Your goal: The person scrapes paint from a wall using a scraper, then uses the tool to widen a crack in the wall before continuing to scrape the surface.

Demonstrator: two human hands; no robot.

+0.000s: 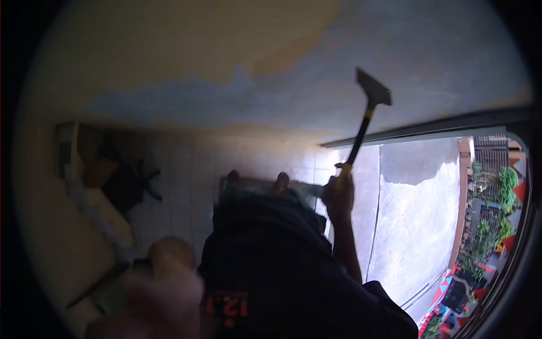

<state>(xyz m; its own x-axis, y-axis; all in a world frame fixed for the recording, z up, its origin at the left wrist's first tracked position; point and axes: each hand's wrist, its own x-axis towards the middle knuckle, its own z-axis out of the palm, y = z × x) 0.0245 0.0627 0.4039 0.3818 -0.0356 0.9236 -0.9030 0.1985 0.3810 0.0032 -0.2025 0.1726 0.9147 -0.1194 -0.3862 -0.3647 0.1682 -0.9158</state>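
My right hand is closed around the yellow and black handle of a long scraper. The scraper's wide flat blade points up, in front of the wall, which has pale blue-grey patches beside yellowish paint. Whether the blade touches the wall cannot be told. At the lower left, my left hand is near the camera and smeared by motion; its fingers and anything in them cannot be made out. Below me, my feet show on a board or platform beyond my dark shirt.
White floor tiles lie below. To the left are a dark chair-like object and a light ledge. At the right, an opening shows pavement, plants and red and white bunting.
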